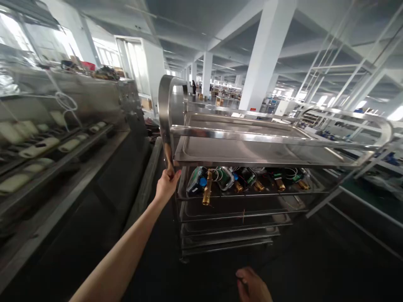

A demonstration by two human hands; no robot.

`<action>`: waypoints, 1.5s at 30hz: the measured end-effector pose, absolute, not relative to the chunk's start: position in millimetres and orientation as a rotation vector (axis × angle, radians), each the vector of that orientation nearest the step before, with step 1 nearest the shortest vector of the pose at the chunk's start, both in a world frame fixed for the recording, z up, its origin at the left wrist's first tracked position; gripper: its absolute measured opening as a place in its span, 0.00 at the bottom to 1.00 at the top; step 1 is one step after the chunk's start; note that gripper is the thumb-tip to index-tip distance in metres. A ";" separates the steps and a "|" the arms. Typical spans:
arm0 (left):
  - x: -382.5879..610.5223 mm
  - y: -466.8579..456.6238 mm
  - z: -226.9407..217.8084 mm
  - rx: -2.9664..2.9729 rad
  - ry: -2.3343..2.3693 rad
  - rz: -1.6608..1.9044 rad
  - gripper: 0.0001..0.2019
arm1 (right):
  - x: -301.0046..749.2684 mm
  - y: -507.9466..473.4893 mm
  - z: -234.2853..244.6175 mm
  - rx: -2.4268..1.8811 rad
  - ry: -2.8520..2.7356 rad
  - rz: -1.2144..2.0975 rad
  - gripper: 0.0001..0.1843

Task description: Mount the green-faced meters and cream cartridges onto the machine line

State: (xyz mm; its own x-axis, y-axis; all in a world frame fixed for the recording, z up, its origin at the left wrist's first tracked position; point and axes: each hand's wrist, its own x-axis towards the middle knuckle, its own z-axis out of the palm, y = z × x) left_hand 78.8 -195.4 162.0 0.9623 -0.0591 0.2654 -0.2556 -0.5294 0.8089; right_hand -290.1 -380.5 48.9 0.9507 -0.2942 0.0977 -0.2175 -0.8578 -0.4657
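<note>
My left hand [166,185] is closed round the left upright post of a stainless steel shelf cart [217,133], just below its top tray. Low in front of the cart hangs my right hand [252,286], blurred, its fingers loosely curled and a gap beside the thumb. Nothing shows in it. On the second shelf lies a row of meters with brass pipe bodies, clear covers and green boards. One brass pipe [207,188] near my left hand sticks out past the shelf's front edge, beside a blue cap [202,182].
To the left runs a long metal machine [126,100] with pale rounded pieces [40,147] along its rails. A white column [262,54] rises behind the cart. White racks [362,121] stand at the right. Far back, a person [193,87] stands near workbenches.
</note>
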 end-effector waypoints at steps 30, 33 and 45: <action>59.1 -196.5 174.7 0.843 0.447 -0.713 0.18 | -133.8 -420.7 92.8 -2.293 0.351 -0.206 0.15; 60.0 -202.2 181.8 0.671 0.532 -0.771 0.21 | -132.6 -426.6 91.1 -2.274 0.350 -0.224 0.14; 59.6 -240.5 189.6 0.571 0.649 -0.553 0.16 | -49.0 -446.3 142.1 -2.476 0.330 -0.437 0.23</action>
State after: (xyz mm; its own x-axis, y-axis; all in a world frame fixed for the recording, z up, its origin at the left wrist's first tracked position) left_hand 59.6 -240.5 189.6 0.6672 -0.2917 -0.6854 0.6306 0.7109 0.3113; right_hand -49.0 -446.3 142.1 0.9150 -0.3297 0.2324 -0.1335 -0.7912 -0.5969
